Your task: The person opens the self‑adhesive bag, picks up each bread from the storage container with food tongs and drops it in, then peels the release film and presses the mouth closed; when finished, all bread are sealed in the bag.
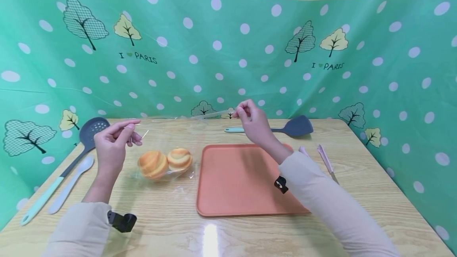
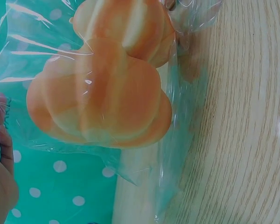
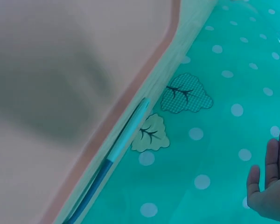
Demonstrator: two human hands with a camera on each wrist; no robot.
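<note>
Head view: at left of centre, the left hand [image 1: 116, 142] pinches one edge of the clear bag [image 1: 168, 135] between thumb and finger; near the centre, the right hand [image 1: 253, 120] pinches the rim drawn out towards it. The rolls [image 1: 152, 165] sit inside, low and left of centre. This step probably goes best with the film kept lightly taut and level, so the rolls neither slide nor snag. Counted: two rolls, one bag, one tray [image 1: 242, 185] at lower centre, one skimmer [image 1: 93, 131] and one spoon [image 1: 69, 187] at left, one turner [image 1: 299, 126] right of centre. Two pink handles [image 1: 325, 157] show at right, perhaps of one tool. All lie on the tabletop [image 1: 160, 217].

Left wrist view: both rolls fill the upper left, one overlapping the other; fingers touch film at the left edge.

Right wrist view: tray upper left, one turner handle beside it; fingers show at lower right, their grip impossible to tell here.
</note>
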